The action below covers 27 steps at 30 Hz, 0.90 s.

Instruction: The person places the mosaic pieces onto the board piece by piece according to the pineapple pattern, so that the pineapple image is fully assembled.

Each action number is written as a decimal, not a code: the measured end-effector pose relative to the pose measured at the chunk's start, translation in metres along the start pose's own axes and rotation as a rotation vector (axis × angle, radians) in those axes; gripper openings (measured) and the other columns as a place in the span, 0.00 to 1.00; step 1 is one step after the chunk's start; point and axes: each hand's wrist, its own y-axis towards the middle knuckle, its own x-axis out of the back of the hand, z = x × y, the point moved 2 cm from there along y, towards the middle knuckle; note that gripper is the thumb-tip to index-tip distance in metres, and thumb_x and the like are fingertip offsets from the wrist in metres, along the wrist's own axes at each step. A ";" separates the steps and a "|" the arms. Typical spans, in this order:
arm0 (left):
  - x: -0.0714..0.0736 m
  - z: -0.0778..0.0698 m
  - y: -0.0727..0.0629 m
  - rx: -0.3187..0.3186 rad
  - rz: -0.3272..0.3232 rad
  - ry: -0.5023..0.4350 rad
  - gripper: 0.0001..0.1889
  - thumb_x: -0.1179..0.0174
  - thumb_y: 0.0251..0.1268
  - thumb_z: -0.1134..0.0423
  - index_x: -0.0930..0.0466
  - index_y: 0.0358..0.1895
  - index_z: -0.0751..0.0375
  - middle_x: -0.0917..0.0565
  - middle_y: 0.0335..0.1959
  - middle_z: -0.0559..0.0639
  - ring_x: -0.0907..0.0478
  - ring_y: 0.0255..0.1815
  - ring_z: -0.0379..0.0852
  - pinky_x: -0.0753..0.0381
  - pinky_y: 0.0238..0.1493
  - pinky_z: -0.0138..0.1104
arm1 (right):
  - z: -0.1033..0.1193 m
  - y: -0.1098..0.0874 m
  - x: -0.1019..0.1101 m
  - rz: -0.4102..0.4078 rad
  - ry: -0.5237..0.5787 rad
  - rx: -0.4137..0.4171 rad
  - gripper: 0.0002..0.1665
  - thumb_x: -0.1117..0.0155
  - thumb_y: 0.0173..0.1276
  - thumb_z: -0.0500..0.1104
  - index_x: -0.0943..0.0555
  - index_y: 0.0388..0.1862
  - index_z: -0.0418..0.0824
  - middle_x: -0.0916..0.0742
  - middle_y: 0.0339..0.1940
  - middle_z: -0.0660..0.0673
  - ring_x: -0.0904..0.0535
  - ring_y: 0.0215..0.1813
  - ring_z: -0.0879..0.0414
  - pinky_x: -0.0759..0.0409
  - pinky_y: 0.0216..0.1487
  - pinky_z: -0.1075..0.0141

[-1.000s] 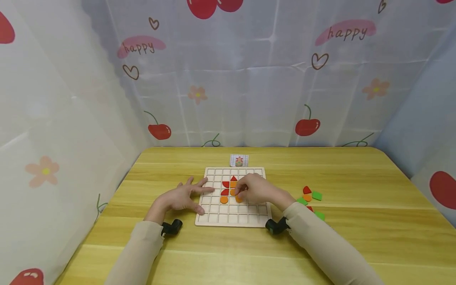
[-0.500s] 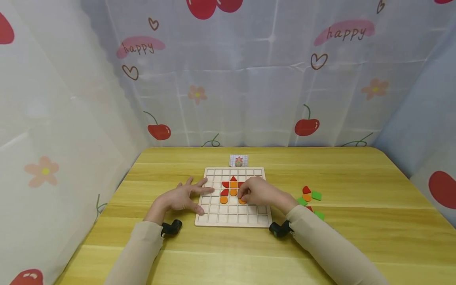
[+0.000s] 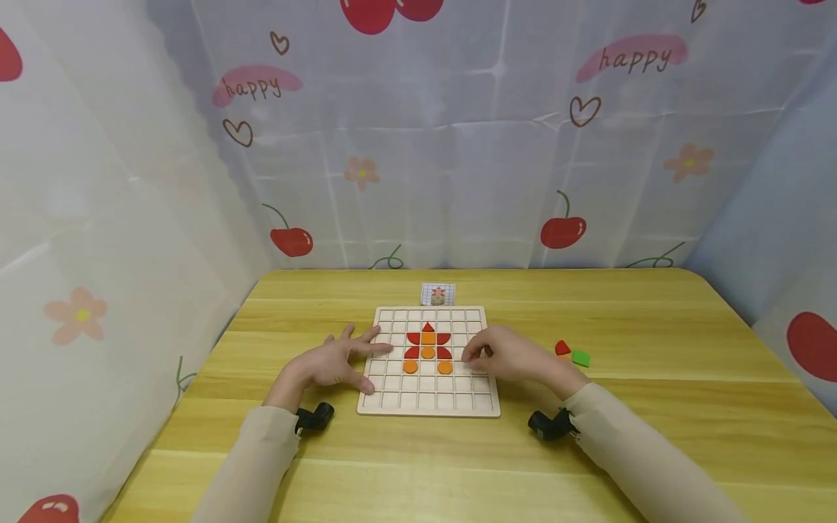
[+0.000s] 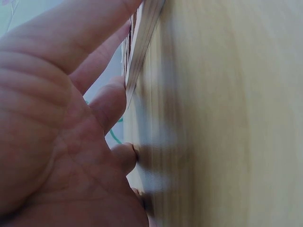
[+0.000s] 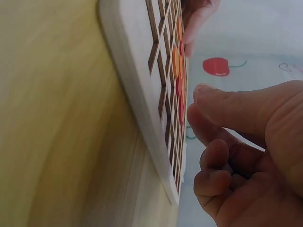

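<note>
Lays left hand (image 3: 331,361), with fingers spread wide, over the left edge of board (image 3: 426,402). Hangs right hand (image 3: 506,354) over its right side, with thumb and index close together, gripping nothing visible. Has loose green piece (image 3: 580,358) and red piece (image 3: 563,348) right of the board, nearer right hand than left

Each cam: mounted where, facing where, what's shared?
Head: on the head, looking forward and down at the board; left hand, right hand, both sleeves show.
Left wrist: on left wrist, facing table and board edge; left hand shows.
Right wrist: on right wrist, facing across board; both hands show.
Head and right wrist share orange pieces.
</note>
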 end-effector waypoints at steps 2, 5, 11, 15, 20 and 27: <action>0.000 0.000 0.000 0.001 0.001 0.001 0.39 0.23 0.50 0.46 0.26 0.70 0.23 0.51 0.86 0.36 0.77 0.86 0.62 0.76 0.76 0.72 | -0.006 -0.008 0.004 -0.003 0.010 -0.002 0.03 0.29 0.70 0.39 0.10 0.40 0.45 0.14 0.36 0.53 0.24 0.35 0.57 0.24 0.36 0.69; 0.000 0.000 0.000 0.000 0.002 -0.001 0.40 0.23 0.51 0.46 0.26 0.71 0.24 0.51 0.86 0.37 0.77 0.86 0.62 0.77 0.76 0.71 | -0.015 -0.021 0.011 -0.016 0.007 0.027 0.05 0.29 0.69 0.39 0.10 0.42 0.44 0.13 0.36 0.53 0.25 0.34 0.58 0.24 0.35 0.69; 0.001 -0.001 0.000 -0.007 0.007 -0.001 0.40 0.23 0.51 0.47 0.27 0.72 0.27 0.52 0.86 0.39 0.78 0.86 0.63 0.77 0.77 0.71 | -0.035 -0.049 0.025 -0.073 -0.024 0.080 0.07 0.28 0.69 0.39 0.11 0.46 0.44 0.11 0.41 0.52 0.24 0.36 0.62 0.22 0.37 0.69; 0.001 -0.002 -0.001 -0.016 0.010 0.000 0.40 0.24 0.53 0.48 0.27 0.72 0.29 0.52 0.87 0.40 0.78 0.86 0.63 0.78 0.76 0.70 | -0.046 -0.067 0.034 -0.078 -0.005 0.093 0.09 0.28 0.70 0.42 0.12 0.48 0.44 0.11 0.43 0.50 0.24 0.37 0.64 0.22 0.37 0.69; 0.001 -0.004 -0.002 -0.028 0.015 -0.009 0.39 0.24 0.54 0.49 0.27 0.73 0.31 0.52 0.87 0.41 0.78 0.86 0.64 0.79 0.76 0.71 | -0.060 -0.089 0.046 -0.083 0.004 0.089 0.13 0.27 0.69 0.45 0.13 0.50 0.44 0.11 0.45 0.49 0.25 0.37 0.65 0.23 0.36 0.69; 0.001 -0.004 -0.002 -0.037 0.013 -0.013 0.39 0.24 0.54 0.49 0.27 0.73 0.32 0.52 0.87 0.41 0.78 0.86 0.64 0.79 0.76 0.70 | -0.083 -0.112 0.054 -0.072 0.049 0.129 0.15 0.25 0.66 0.45 0.13 0.51 0.48 0.13 0.42 0.51 0.27 0.36 0.62 0.29 0.31 0.68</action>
